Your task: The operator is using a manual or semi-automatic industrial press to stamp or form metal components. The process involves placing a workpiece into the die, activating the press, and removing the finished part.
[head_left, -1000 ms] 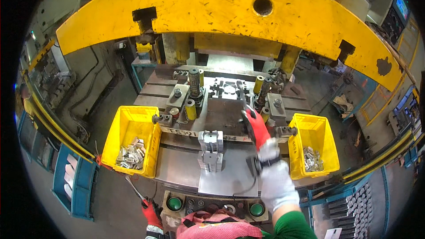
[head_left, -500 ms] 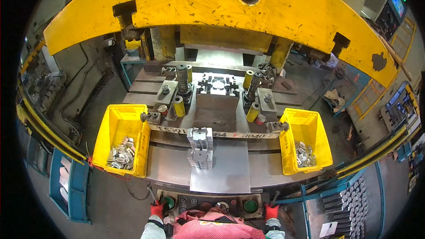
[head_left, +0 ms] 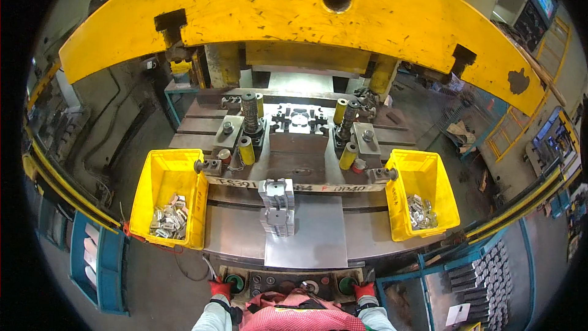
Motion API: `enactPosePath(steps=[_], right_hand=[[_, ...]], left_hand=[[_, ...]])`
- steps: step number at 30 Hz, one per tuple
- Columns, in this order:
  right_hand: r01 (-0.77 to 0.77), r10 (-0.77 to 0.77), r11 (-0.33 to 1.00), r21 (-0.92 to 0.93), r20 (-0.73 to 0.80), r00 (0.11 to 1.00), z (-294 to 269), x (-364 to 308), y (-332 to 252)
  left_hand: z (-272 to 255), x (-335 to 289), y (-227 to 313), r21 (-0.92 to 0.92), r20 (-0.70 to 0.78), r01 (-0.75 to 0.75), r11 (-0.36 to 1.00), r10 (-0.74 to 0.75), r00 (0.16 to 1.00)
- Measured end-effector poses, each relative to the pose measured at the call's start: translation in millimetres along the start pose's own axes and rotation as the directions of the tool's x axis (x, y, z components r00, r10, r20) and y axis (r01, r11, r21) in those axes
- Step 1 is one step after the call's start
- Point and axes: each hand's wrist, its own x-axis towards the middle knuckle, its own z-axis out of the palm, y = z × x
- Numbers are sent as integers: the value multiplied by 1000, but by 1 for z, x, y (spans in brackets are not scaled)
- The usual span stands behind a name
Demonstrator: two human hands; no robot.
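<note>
Both my hands wear red gloves and are down at the control panel (head_left: 288,284) by the lower edge. My left hand (head_left: 220,289) is closed round a thin metal tool (head_left: 209,265) that sticks up past the fingers, beside the left green button (head_left: 234,282). At the right green button (head_left: 346,285), my right hand (head_left: 364,290) touches or nearly touches its edge. A similar thin tool (head_left: 371,275) juts up from that hand. Beyond the panel, a stack of silvery metal parts (head_left: 278,208) stands on a metal sheet (head_left: 312,239). A bright part (head_left: 299,119) lies on the die behind.
Yellow bins (head_left: 198,208) (head_left: 392,202) holding small metal pieces flank the press bed. Overhead spans the yellow press ram (head_left: 263,12). Guide posts (head_left: 250,113) rise beside the die. A blue rack (head_left: 98,263) is at left; rows of metal parts (head_left: 490,282) lie at right.
My right hand has moved left to the right green button. My left hand has shifted slightly right, closer to the left one. The whole view has moved a little; parts and bins stay put.
</note>
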Motion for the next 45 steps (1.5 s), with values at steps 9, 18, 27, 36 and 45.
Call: enactPosePath(steps=[9, 18, 27, 36, 45], right_hand=[[-73, 71, 997, 40, 50, 996, -8, -6, -9], [-69, 66, 996, 62, 44, 997, -2, -1, -4], [-110, 113, 848, 518, 26, 993, -3, 17, 29], [317, 225, 380, 869, -419, 880, -190, -35, -134], [397, -842, 312, 863, 58, 536, -169, -31, -435]], left_hand=[[0, -8, 7, 11, 28, 34, 999, -34, 999], [3, 35, -33, -101, 118, 90, 991, -78, 990], [-29, 0, -22, -142, 549, 394, 908, -259, 794], [-93, -67, 113, -719, -348, -285, 634, 27, 937], [57, -149, 410, -673, 453, -347, 654, 734, 506]])
